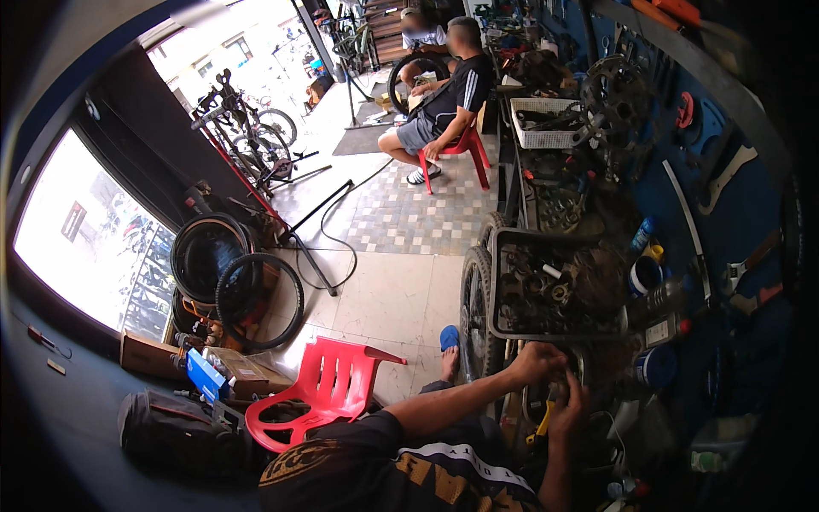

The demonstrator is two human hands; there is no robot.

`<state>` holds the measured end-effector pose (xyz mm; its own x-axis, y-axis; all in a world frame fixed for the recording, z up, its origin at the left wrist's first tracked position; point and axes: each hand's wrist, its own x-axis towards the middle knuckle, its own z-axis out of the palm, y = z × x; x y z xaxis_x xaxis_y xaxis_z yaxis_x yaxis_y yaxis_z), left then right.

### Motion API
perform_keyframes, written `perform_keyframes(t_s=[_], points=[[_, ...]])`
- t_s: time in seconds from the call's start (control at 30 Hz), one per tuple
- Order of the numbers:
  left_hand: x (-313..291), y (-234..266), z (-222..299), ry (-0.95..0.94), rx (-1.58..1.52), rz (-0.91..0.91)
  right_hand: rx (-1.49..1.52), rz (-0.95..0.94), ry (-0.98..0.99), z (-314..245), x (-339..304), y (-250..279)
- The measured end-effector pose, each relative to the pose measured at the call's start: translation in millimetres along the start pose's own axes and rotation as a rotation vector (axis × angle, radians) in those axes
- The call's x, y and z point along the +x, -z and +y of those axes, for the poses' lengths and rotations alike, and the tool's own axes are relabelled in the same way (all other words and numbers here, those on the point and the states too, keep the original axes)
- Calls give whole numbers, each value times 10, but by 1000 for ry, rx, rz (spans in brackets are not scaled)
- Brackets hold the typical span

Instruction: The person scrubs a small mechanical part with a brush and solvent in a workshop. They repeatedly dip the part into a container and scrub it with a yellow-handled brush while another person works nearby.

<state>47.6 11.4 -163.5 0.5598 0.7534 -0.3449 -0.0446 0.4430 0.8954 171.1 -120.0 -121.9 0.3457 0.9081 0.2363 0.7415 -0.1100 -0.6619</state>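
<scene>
Over the cluttered bench at the lower right, my left hand (539,365) and my right hand (569,407) come together, fingertips almost touching. Both have their fingers bent in a pinch. Whatever is between them is too small and dark to make out. A yellow-handled tool (542,421) lies just below my hands. Beyond them sits a black tray (496,294) heaped with dark, greasy metal parts and a small white cylinder (552,271). A bicycle wheel (475,316) stands against the bench's left side.
A red plastic chair (328,375) stands on the left, near tyres (294,320) and boxes (247,371). Further off, a person (456,94) sits on a red stool (469,154); another person (420,38) is by a wheel. Tools hang on the blue wall (734,205).
</scene>
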Motion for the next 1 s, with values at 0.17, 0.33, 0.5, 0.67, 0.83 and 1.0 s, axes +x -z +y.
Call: perform_keyframes(t_s=[0.17, 0.33, 0.5, 0.67, 0.83, 1.0], points=[[31, 6, 7, 161, -261, -53, -30, 14, -8, -9, -21, 15], [0, 7, 30, 310, -519, -49, -53, 91, 85, 147, -33, -66], [-8, 113, 5, 364, -608, -204, 125, 184, 163, 325, -33, -177], [-16, 104, 20, 491, -670, -185, 93, 165, 98, 292, -83, -100], [1, 54, 53, 521, -681, -176, 163, 201, 95, 253, -14, -26], [4, 60, 54, 411, -553, -15, 195, 181, 17, 280, 70, 60]])
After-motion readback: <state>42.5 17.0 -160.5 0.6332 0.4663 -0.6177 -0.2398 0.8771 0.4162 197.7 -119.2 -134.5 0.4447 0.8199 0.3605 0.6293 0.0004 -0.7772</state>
